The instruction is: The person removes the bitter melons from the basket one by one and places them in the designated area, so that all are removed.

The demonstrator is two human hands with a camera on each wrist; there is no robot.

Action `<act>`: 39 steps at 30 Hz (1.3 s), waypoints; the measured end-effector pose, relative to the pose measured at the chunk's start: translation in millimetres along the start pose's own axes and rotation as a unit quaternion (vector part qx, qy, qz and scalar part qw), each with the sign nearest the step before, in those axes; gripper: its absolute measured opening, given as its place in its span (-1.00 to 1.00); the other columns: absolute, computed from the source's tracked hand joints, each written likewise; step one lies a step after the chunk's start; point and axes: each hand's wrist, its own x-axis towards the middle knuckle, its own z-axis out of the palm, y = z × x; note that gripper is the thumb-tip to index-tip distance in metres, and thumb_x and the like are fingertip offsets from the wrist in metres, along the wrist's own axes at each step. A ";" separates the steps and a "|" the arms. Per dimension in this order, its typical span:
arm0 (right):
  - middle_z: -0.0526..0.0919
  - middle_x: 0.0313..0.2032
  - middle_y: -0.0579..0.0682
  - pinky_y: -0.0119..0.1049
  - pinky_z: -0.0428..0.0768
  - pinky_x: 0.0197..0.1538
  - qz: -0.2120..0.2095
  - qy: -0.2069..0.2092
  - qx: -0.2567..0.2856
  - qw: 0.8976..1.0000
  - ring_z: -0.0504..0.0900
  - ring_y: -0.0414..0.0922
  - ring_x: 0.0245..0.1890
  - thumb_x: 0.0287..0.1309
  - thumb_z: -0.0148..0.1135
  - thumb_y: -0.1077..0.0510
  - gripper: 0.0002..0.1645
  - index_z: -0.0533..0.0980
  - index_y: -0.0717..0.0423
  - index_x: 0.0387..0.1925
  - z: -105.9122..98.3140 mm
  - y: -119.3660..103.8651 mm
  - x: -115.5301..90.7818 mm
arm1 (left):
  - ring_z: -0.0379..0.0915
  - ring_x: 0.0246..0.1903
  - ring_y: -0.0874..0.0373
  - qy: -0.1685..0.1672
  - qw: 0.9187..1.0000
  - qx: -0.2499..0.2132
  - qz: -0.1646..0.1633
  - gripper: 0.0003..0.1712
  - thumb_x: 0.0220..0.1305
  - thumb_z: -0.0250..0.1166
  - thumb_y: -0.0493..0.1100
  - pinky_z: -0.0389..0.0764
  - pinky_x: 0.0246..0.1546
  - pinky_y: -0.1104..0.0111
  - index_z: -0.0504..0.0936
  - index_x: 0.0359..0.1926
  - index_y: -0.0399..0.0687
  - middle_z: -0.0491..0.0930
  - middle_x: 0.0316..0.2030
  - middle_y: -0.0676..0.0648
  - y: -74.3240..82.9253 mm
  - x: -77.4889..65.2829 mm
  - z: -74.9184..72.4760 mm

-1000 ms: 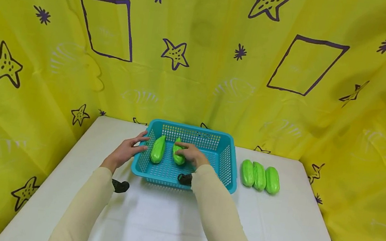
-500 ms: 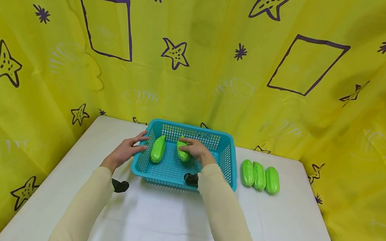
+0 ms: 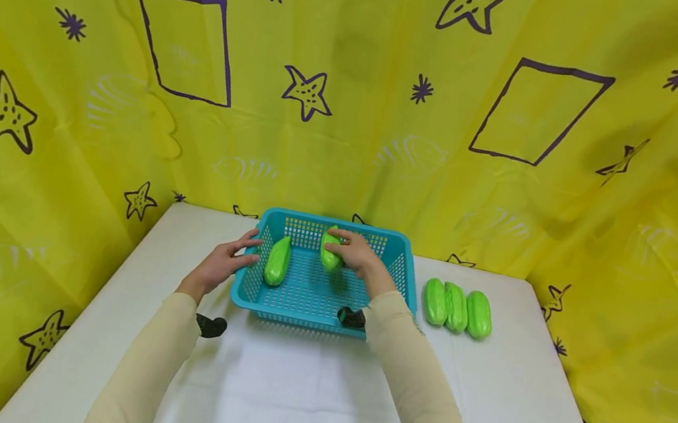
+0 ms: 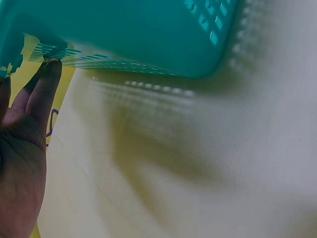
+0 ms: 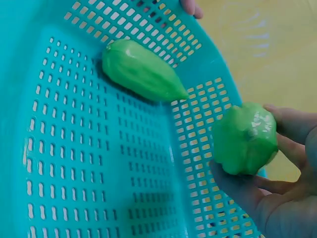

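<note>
My right hand (image 3: 360,254) grips a green, ridged gourd (image 3: 329,252) and holds it above the basket floor near the back wall. In the right wrist view, fingers and thumb lie on opposite sides of this gourd (image 5: 245,139), its end facing the camera. A second green gourd (image 3: 277,262), pointed at one tip, lies inside the blue perforated plastic basket (image 3: 323,323) near its left wall. My left hand (image 3: 222,264) rests with extended, spread fingers at the basket's left rim. The left wrist view shows its fingertips (image 4: 52,67) right at the rim.
To the right of the basket, three more green gourds (image 3: 457,307) lie side by side on the white tabletop (image 3: 286,399). A yellow patterned curtain (image 3: 348,148) surrounds the table at the back and sides. Black wrist devices (image 3: 211,326) show under both forearms.
The gourd in my right hand has risen from the basket floor and shifted right and toward the back. My left hand stays at the rim.
</note>
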 end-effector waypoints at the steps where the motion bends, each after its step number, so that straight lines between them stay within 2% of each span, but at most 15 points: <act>1: 0.31 0.31 0.28 -0.12 0.62 -0.01 -0.003 0.007 0.005 1.000 0.53 0.12 0.08 0.37 0.16 0.12 -0.38 0.30 0.03 0.42 -1.3 -1.2 -1.8 | -0.28 0.50 -0.09 0.000 1.000 -0.002 0.001 -0.40 0.44 0.16 -0.05 0.20 0.31 -0.16 0.32 0.43 -0.07 -0.09 0.53 0.16 -0.7 0.3 -0.3; 8: 0.32 0.29 0.28 -0.19 0.63 0.00 -0.036 0.054 0.051 0.997 0.54 0.11 0.09 0.38 0.15 0.08 -0.37 0.28 -0.03 0.43 -11.6 -6.3 -15.5 | -0.25 0.50 -0.08 0.002 1.000 -0.007 0.000 -0.40 0.44 0.17 -0.03 0.23 0.31 -0.13 0.33 0.42 -0.06 -0.07 0.52 0.18 -1.0 0.6 -1.4; 14: 0.31 0.31 0.27 -0.24 0.64 -0.03 -0.058 0.082 0.060 0.993 0.56 0.08 0.05 0.37 0.17 0.09 -0.37 0.29 -0.07 0.43 -23.4 -7.4 -31.3 | -0.26 0.50 -0.10 -0.002 1.000 -0.006 -0.001 -0.39 0.44 0.17 -0.02 0.22 0.31 -0.13 0.31 0.43 -0.06 -0.09 0.53 0.18 0.5 0.2 -1.3; 20: 0.25 0.35 0.27 -0.15 0.60 0.08 -0.070 0.092 0.089 0.989 0.53 0.10 0.12 0.37 0.17 0.05 -0.35 0.27 -0.07 0.43 -39.1 -1.8 -51.8 | -0.27 0.50 -0.10 -0.002 1.000 -0.005 0.000 -0.39 0.45 0.15 -0.05 0.21 0.31 -0.15 0.29 0.44 -0.06 -0.10 0.53 0.18 2.9 -1.7 0.6; 31: 0.27 0.37 0.20 -0.15 0.49 0.10 -0.057 0.124 0.058 0.989 0.48 0.03 0.12 0.33 0.19 -0.11 -0.31 0.28 -0.16 0.43 -70.9 11.9 -84.6 | -0.26 0.50 -0.12 0.000 1.000 0.004 0.000 -0.39 0.45 0.15 -0.02 0.21 0.32 -0.13 0.31 0.43 -0.06 -0.10 0.53 0.17 0.4 -1.8 -0.9; 36: 0.24 0.39 0.20 -0.11 0.46 0.19 -0.054 0.145 0.036 0.987 0.43 0.09 0.24 0.33 0.19 -0.13 -0.29 0.26 -0.16 0.44 -81.1 14.4 -99.0 | -0.26 0.50 -0.12 -0.002 1.000 0.002 0.004 -0.40 0.46 0.15 -0.06 0.20 0.32 -0.12 0.30 0.43 -0.09 -0.10 0.53 0.16 1.9 -0.7 -1.0; 39: 0.19 0.41 0.22 -0.03 0.41 0.26 -0.067 0.151 0.034 0.986 0.35 0.15 0.31 0.34 0.19 -0.10 -0.28 0.25 -0.10 0.45 -85.4 18.4 -109.0 | -0.26 0.50 -0.13 -0.006 1.000 0.002 0.003 -0.39 0.46 0.15 -0.05 0.21 0.32 -0.13 0.30 0.44 -0.09 -0.10 0.53 0.16 2.3 -1.0 -0.4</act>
